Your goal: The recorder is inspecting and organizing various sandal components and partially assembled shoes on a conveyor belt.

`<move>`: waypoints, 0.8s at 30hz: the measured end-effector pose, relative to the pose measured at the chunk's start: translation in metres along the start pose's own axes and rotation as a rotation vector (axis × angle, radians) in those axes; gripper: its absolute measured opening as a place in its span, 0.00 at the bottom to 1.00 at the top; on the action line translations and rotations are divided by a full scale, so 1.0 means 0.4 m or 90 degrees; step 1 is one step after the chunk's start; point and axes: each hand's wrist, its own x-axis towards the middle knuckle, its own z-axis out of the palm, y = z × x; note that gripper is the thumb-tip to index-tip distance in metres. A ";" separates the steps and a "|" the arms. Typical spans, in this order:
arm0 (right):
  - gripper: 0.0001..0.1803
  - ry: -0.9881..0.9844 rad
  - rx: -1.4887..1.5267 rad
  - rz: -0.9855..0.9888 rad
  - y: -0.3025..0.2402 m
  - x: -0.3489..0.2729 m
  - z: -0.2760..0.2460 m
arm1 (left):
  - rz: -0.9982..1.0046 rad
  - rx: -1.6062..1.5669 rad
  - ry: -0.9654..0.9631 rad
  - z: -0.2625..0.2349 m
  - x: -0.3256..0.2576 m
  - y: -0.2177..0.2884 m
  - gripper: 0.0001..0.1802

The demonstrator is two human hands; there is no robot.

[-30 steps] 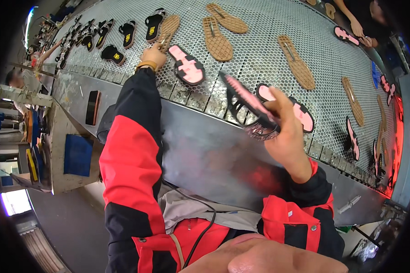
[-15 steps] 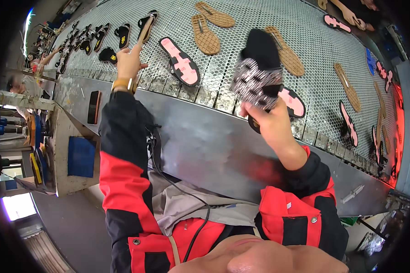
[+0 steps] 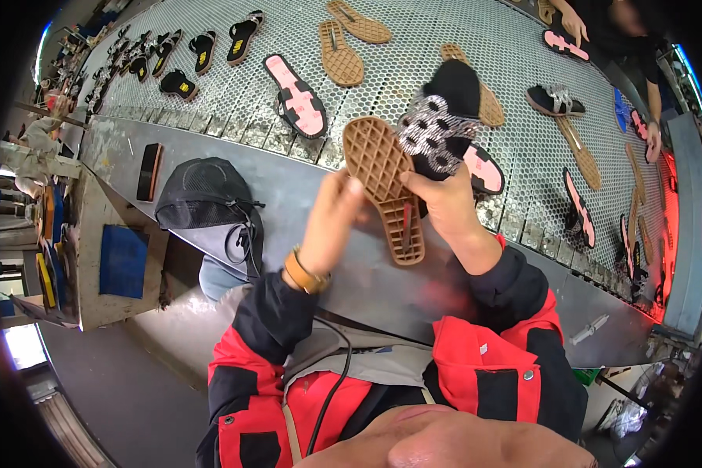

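In front of me is a tan shoe sole [image 3: 378,160], upright, its lattice side facing me and a narrow strip set in its narrower end. At its left edge is my left hand [image 3: 334,222], slightly blurred, fingers closed on the edge and partly hidden. My right hand [image 3: 452,207] grips a sandal [image 3: 437,129] with a black footbed and a black-and-white spotted strap; its thumb touches the sole's right edge. Behind the sandal, a pink-and-black sandal bottom [image 3: 485,168] lies on the mesh conveyor [image 3: 413,23]. Another pink-and-black sandal bottom [image 3: 296,97] lies to the left.
Loose tan soles [image 3: 341,58] and several black sandals [image 3: 203,51] lie across the conveyor. On the metal ledge at left are a phone [image 3: 150,171] and a black mesh cap [image 3: 207,195]. A co-worker's hand [image 3: 573,27] touches a pink-bottomed sandal at far right.
My left hand has come back from a sandal at the far left to the tan sole, which now shows in front of me. A sandal now lies on the conveyor at right.
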 end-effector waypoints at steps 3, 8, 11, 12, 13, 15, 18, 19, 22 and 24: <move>0.22 -0.122 -0.209 -0.064 -0.015 -0.022 0.000 | 0.050 -0.196 -0.057 0.008 0.062 0.059 0.24; 0.30 -0.115 -0.042 0.013 -0.045 -0.021 -0.002 | 0.044 -0.260 -0.090 -0.038 0.106 0.015 0.26; 0.26 -0.080 -0.086 -0.144 -0.052 -0.007 -0.031 | 0.060 -0.425 -0.070 -0.042 0.110 -0.002 0.21; 0.28 -0.126 0.032 -0.035 -0.066 -0.019 -0.039 | 0.048 -0.501 -0.108 -0.043 0.110 0.001 0.19; 0.31 -0.203 -0.014 -0.033 -0.087 -0.008 -0.047 | 0.037 -0.580 -0.140 -0.043 0.109 0.004 0.19; 0.32 -0.230 -0.097 0.105 -0.102 -0.025 -0.050 | 0.070 -0.636 -0.204 -0.066 0.124 -0.021 0.28; 0.34 -0.222 0.023 0.221 -0.072 -0.065 0.003 | 0.052 -0.480 -0.039 -0.030 0.104 -0.005 0.33; 0.34 -0.231 0.041 0.251 -0.058 -0.075 0.009 | 0.057 -0.497 -0.031 -0.014 0.088 0.016 0.34; 0.25 -0.214 -0.020 0.238 -0.048 -0.092 0.036 | 0.114 -0.463 -0.038 0.005 0.081 0.003 0.32; 0.20 -0.202 -0.019 0.248 -0.046 -0.100 0.043 | 0.139 -0.463 -0.065 0.005 0.078 -0.009 0.32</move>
